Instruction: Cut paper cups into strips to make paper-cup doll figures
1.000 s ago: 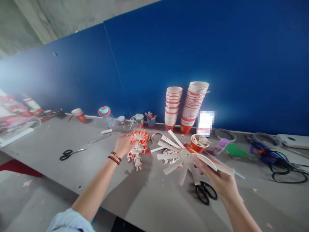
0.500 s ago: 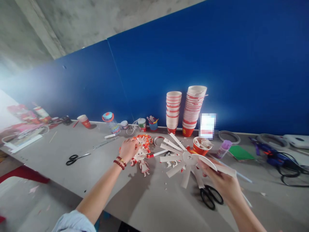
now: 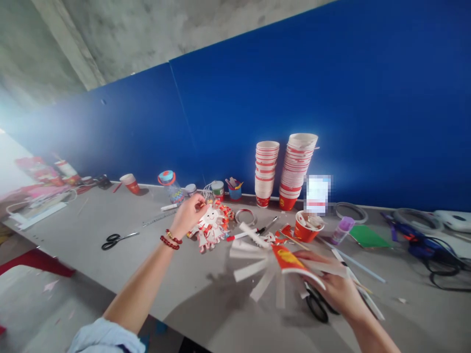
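Observation:
My left hand, with red beads at its wrist, is closed in a pinch at the top edge of a white paper sun face. The cutout has a drawn smile and strips around it, and stands tilted above other orange and white paper pieces. In my right hand is a paper cup cut into strips, which fan out and are blurred. One red and yellow piece of its wall faces me. Black-handled scissors lie on the table under that cup, partly hidden.
Two tall stacks of paper cups stand against the blue partition. A red cup of scraps, a purple-capped tube and green paper are to the right. Other scissors lie left. A blue glue gun trails cable.
My left hand has shifted from lying over the paper figures to pinching the sun face, which is raised. The cut cup in my right hand has turned and moved slightly down-left.

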`<state>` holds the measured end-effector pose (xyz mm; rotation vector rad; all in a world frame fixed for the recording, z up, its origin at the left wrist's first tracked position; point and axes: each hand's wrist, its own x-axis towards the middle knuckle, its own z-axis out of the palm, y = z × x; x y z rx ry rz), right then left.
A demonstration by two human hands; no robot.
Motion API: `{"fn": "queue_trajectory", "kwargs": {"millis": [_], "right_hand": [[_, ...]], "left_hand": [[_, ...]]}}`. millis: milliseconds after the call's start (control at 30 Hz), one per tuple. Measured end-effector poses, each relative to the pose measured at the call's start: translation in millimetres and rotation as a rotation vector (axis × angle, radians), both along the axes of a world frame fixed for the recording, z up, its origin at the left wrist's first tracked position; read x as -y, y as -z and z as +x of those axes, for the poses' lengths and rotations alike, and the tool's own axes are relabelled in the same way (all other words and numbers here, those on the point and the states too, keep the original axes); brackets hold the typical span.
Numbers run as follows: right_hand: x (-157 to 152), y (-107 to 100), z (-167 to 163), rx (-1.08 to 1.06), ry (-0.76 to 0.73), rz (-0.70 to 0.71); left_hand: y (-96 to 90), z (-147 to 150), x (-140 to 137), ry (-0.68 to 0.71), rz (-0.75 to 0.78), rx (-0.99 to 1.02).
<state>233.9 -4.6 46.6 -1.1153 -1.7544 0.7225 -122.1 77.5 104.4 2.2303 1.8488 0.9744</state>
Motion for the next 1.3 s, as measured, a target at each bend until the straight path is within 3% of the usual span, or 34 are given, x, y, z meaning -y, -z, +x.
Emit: {"fn": "queue_trajectory", "kwargs": {"millis": [67, 200, 400, 600, 867, 1300], "right_hand": [[4.7, -4.3, -7.1, 0.066, -0.148, -0.02], [12.1, -5.3, -22.8, 0.182, -0.294, -0.021], [10.8, 5.2, -30.1, 0.289, -0.346, 0.05], [9.7, 4.4, -28.7, 0.317, -0.3, 0.053], [9.7, 4.8, -27.8, 0.338, -0.283, 0.068], [7.0, 7.3, -30.1, 0.355, -0.278, 0.081]], "left_hand": [[-7.9, 9.3, -5.9, 0.039, 0.036, 0.017], [-20.1, 33.0, -25.3, 0.11, 0.083, 0.026], [-20.6, 74.4, -64.0, 0.216, 0.11, 0.009], [-10.0, 101.4, -92.0, 0.3, 0.13, 0.006], [7.0, 107.4, -107.9, 0.367, 0.108, 0.048], [35.5, 95.3, -119.0, 0.45, 0.007, 0.308]]}}
